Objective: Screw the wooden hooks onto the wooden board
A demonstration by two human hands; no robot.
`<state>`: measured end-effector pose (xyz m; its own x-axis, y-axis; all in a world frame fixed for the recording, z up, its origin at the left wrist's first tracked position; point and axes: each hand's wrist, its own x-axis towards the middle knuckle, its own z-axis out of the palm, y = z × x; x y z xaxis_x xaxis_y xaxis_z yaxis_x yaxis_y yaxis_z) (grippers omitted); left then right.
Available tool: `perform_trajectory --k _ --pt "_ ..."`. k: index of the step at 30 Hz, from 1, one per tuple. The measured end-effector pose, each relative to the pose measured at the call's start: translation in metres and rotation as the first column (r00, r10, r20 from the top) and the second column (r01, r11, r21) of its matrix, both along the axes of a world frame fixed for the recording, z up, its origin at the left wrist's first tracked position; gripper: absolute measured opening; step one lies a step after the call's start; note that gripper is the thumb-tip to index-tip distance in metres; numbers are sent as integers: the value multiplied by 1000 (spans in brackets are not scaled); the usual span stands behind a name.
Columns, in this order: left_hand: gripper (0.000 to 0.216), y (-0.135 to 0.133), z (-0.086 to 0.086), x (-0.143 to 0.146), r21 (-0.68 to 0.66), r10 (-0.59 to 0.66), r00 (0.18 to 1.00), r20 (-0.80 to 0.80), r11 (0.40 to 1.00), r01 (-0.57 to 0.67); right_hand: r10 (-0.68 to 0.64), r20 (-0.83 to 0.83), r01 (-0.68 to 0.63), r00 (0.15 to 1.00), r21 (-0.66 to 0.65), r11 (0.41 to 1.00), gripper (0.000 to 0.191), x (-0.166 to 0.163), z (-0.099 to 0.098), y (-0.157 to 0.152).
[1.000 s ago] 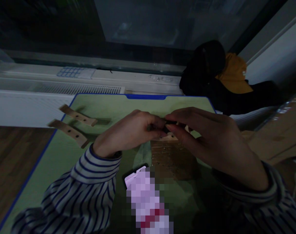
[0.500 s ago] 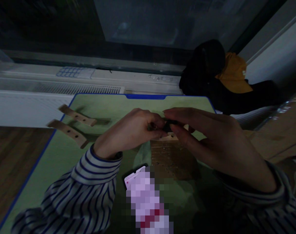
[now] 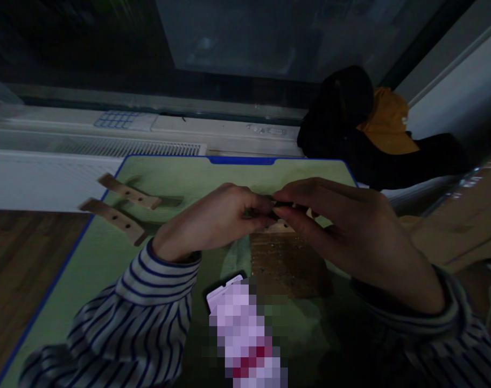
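Note:
Over the middle of the table, my left hand [image 3: 217, 218] and my right hand [image 3: 346, 226] meet fingertip to fingertip. Both are closed in a pinch around a small dark piece [image 3: 283, 204], too dim and covered to name. Just under the fingers lies a pale wooden strip with holes [image 3: 275, 227], partly hidden by my hands. It borders the far edge of a brown board [image 3: 288, 264] that has small bright specks on it. To the left, two curved wooden pieces, the farther one [image 3: 129, 193] and the nearer one [image 3: 115, 220], each have two holes.
A lit phone [image 3: 229, 293], its screen blurred out, lies on the green table [image 3: 181, 172] with a blue edge. Behind are a radiator [image 3: 148, 147] and a windowsill. Dark caps and a mustard cap [image 3: 391, 124] sit back right, near a cardboard box [image 3: 463, 210].
My right hand has shifted slightly left and its fingertips have come closer to the left ones. The dark piece shows less and looks flatter. The wooden pieces stay put.

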<state>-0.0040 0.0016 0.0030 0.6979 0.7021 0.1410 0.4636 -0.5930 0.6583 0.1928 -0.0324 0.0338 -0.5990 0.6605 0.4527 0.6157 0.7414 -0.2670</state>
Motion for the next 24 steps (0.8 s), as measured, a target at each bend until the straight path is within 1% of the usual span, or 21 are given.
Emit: perform_trajectory --k 5,10,15,18,21,24 --pt "12 1 -1 0 46 33 999 -14 998 -33 -3 12 3 1000 -1 1000 19 0 2 -1" --pt "13 2 -3 -1 73 42 999 -18 997 -41 33 14 -33 999 -11 999 28 2 3 -2" --pt "13 1 -4 -1 72 29 999 -25 997 -27 96 12 -96 995 -29 995 22 4 3 -2" --pt "10 1 -2 -1 44 -1 1000 -16 999 2 91 8 -90 996 -32 995 21 4 2 -1" --pt "13 1 0 0 -3 -17 1000 -3 1000 17 56 4 -56 998 -25 998 20 2 2 -1" --pt "14 0 1 -1 -34 -13 1000 -22 999 13 33 6 -32 999 -32 999 20 0 1 -2"
